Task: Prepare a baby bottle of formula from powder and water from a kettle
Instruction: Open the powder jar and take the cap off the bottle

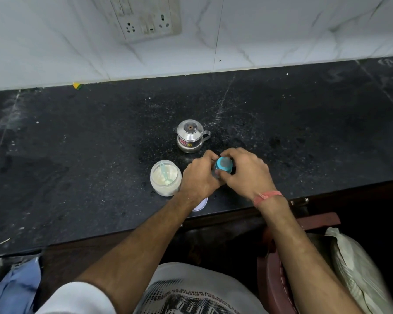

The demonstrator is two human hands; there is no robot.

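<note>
While both hands meet over the baby bottle (221, 168), the step looks like work on its blue cap (224, 165), though whether it is coming off or going on can't be told from here. The left hand (198, 177) is curled round the bottle's clear body, fingers closed on it, steadying it on the black counter (77, 155). The right hand (247, 172) is cupped over the cap from the other side, fingertips pinched on the blue ring, thumb partly hidden. The bottle sits upright between the two hands; its contents aren't visible, too much is covered. Just left of the left hand stands the open jar of powder (166, 177) with a pale scoop (166, 169) lying inside it. A white lid (201, 205) pokes out from under the left wrist, near the counter edge. The small steel kettle (190, 135) is just beyond both hands, lid on, handle pointing right. A red thread band (268, 197) is on the right wrist. To do this well, I'd say: keep the left grip low and firm so the bottle doesn't spin, turn only the ring with the right fingertips, keep the bottle vertical and flat on the counter. Watch the left elbow and wrist, since the open jar is close enough to be knocked. Avoid touching the teat area if it's exposed.
</note>
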